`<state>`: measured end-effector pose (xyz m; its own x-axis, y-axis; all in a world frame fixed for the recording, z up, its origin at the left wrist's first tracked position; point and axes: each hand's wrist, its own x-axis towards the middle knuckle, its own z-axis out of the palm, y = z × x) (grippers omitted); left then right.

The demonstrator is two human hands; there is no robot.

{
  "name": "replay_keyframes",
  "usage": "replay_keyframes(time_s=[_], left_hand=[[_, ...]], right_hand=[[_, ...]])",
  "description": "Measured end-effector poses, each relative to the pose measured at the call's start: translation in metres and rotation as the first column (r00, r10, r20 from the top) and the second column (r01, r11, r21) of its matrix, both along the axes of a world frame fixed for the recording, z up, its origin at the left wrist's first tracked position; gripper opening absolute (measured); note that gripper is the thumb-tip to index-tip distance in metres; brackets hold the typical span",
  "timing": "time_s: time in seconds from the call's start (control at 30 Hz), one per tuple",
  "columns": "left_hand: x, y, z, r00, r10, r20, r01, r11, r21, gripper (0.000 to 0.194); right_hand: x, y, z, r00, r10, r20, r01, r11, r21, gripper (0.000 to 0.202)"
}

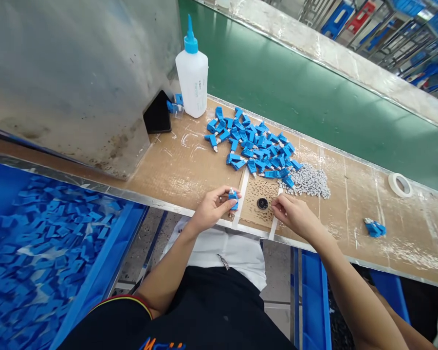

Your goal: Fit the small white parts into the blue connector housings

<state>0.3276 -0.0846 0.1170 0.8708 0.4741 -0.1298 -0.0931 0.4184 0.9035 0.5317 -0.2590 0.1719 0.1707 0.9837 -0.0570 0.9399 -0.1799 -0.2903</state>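
Observation:
My left hand (212, 210) is closed round a small blue plastic part (234, 199) with a pale tip, held upright between thumb and fingers near the table's front edge. Fingers pinched together, my right hand (294, 213) is just right of a small round black dish (263, 203); anything in the pinch is too small to make out. Tiny dark pieces (255, 187) lie scattered round the dish, between two white strips. Behind the hands spreads a pile of similar blue parts (253, 141), with a heap of small grey pieces (310, 181) at its right end.
A white bottle with a blue nozzle (192, 80) stands back left, beside a black flat object (158, 114) and a metal panel (76, 73). A tape roll (400, 185) and several blue parts (374, 228) lie right. A blue bin (95, 287) is at lower left; a green surface (277, 78) runs behind.

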Motion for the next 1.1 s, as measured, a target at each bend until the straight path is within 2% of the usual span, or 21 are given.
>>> replay_keyframes(time_s=[0.13, 0.3, 0.5, 0.67, 0.73, 0.83, 0.97, 1.1], left_hand=[[-0.001, 0.000, -0.001, 1.000, 0.015, -0.023, -0.015, 1.000, 0.004, 0.039], [-0.002, 0.000, -0.002, 0.999, 0.007, -0.032, -0.007, 1.000, -0.010, 0.041], [-0.002, 0.002, -0.001, 1.000, 0.024, 0.004, -0.024, 1.000, 0.015, 0.040], [-0.001, 0.005, -0.002, 1.000, 0.004, 0.027, -0.005, 0.999, 0.049, 0.038], [-0.001, 0.006, -0.003, 0.999, -0.019, 0.034, 0.018, 1.000, 0.017, 0.040], [-0.002, 0.006, -0.004, 0.998, -0.019, 0.059, 0.020, 1.000, -0.022, 0.040], [-0.001, 0.006, -0.003, 0.996, -0.006, 0.092, 0.006, 1.000, -0.006, 0.039], [-0.001, 0.006, -0.002, 0.996, 0.003, 0.084, -0.006, 0.999, 0.038, 0.038]], right_hand=[[-0.004, 0.021, 0.000, 0.991, 0.044, 0.128, -0.031, 0.995, -0.098, 0.014], [-0.007, 0.032, -0.006, 0.973, 0.077, 0.219, -0.037, 0.983, -0.180, 0.014], [-0.007, 0.030, -0.003, 0.969, 0.087, 0.229, -0.053, 0.987, -0.153, 0.016], [-0.018, 0.023, 0.012, 0.999, -0.018, 0.039, 0.013, 0.994, 0.111, 0.016], [-0.036, 0.025, 0.016, 0.991, -0.083, -0.108, 0.107, 0.964, 0.243, 0.013], [-0.069, 0.036, 0.012, 0.928, -0.152, -0.341, 0.282, 0.883, 0.374, 0.011], [-0.097, 0.054, -0.002, 0.821, -0.166, -0.547, 0.419, 0.826, 0.378, 0.010], [-0.102, 0.062, -0.013, 0.794, -0.169, -0.584, 0.447, 0.813, 0.373, 0.009]])
